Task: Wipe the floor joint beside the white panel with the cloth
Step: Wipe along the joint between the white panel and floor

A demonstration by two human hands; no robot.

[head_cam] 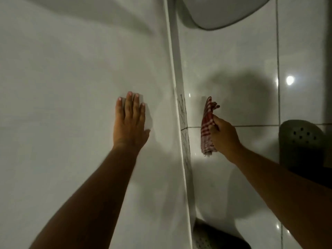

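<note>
My right hand [223,135] grips the cloth [208,128] over open tile floor [233,60]. Toward the panel side of the grip runs the floor joint [185,130], with bare tile between; nothing blocks that way. Beyond the joint the white panel [71,69] rises as a wall, my left hand [130,123] flat on it. Ahead of the grip a grey rounded fixture [224,13] overhangs. Outward from the grip sits a dark sandal [305,146]; another sandal [213,238] lies behind, near the joint.

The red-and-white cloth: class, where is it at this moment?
In the head view, the red-and-white cloth is bunched in the right hand, right of centre, above the glossy floor tiles just right of the white panel.
</note>
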